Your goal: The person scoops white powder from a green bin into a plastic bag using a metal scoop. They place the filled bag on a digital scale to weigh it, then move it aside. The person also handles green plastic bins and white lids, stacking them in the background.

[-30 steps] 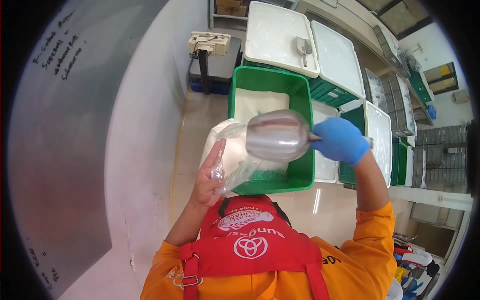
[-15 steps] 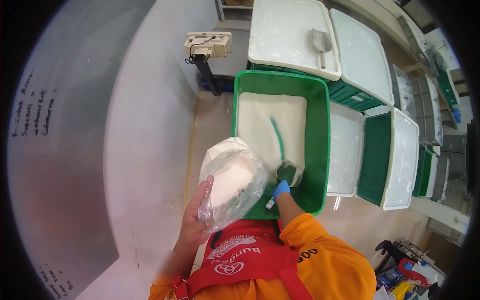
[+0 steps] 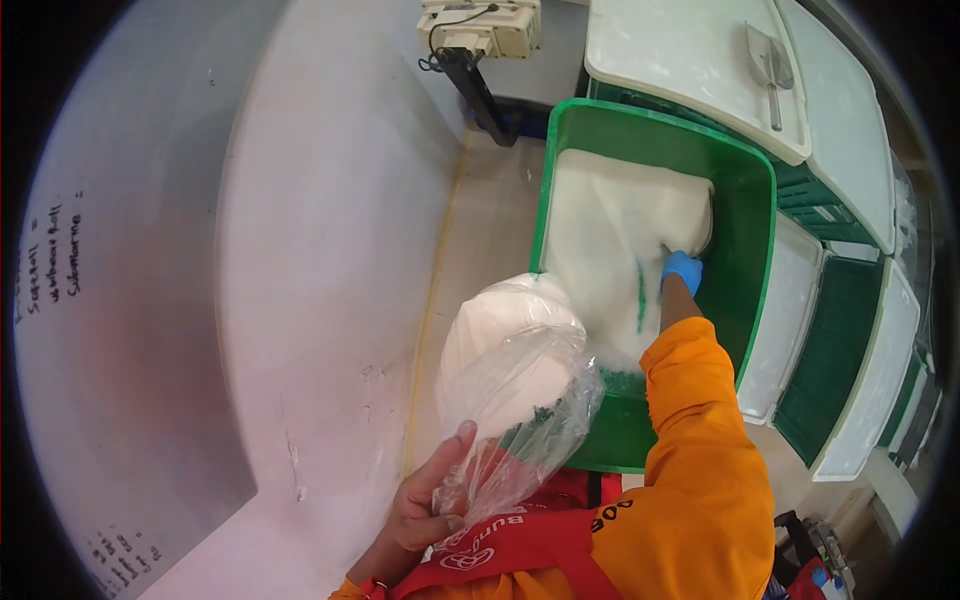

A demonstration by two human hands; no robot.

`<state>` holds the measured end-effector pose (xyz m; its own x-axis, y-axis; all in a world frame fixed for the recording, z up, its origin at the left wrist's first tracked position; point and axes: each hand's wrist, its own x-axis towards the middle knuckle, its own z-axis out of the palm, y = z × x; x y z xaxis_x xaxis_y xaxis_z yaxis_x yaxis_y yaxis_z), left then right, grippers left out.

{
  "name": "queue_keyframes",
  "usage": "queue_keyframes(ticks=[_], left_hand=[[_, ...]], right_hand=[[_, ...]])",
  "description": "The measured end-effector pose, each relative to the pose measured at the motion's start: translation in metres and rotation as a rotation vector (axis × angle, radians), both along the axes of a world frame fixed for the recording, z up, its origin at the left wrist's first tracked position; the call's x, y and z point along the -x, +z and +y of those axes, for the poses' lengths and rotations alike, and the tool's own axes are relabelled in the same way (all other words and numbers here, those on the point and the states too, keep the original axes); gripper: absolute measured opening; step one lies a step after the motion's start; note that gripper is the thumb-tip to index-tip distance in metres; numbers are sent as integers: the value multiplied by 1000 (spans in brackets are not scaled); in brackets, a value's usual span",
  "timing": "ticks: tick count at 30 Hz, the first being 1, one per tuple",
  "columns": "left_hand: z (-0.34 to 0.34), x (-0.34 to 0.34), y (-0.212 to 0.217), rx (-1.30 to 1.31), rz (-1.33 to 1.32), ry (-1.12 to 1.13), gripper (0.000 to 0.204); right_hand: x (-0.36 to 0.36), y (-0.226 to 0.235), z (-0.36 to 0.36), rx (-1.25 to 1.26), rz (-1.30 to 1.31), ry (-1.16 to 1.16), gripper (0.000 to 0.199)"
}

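Note:
A clear plastic bag [image 3: 535,375] bulging with white powder leans at the near left edge of the green bin [image 3: 738,265]. My bare left hand [image 3: 425,505] is closed on the bag's gathered near part, thumb raised along the film. In the bin lies a bed of white powder [image 3: 595,215], with a green streak of bare bottom showing through. My right hand [image 3: 683,270], in a blue glove, reaches over the bin's right half. Its fingers are wrapped round a scoop, whose handle and blade are mostly hidden by the hand and the powder.
A second scoop, metal, [image 3: 769,70] rests on a white lid [image 3: 690,50] of a closed green crate at the back. A scale display on a dark post [image 3: 485,95] stands behind the bin. More lidded crates [image 3: 850,360] line the right; a pale wall [image 3: 320,250] runs along the left.
My right hand has pushed the scoop away from me, from the bin's near end into the powder farther back. The view has shifted, and my left hand keeps holding the bag.

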<state>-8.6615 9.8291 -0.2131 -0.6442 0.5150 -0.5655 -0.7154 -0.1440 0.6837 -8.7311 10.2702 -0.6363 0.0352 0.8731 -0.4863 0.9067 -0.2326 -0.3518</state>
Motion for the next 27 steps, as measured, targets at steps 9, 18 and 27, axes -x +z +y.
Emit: queue_keyframes(ticks=[9, 18, 27], left_hand=[[10, 7, 1, -97, 22, -49, 82], [25, 0, 13, 45, 76, -79, 83], [26, -9, 11, -104, 260, -9, 85]], right_hand=[[10, 33, -57, -48, -72, 355, 48], [31, -37, -90, 731, 618, 98, 41], [-99, 80, -78, 147, 437, 680, 44]])
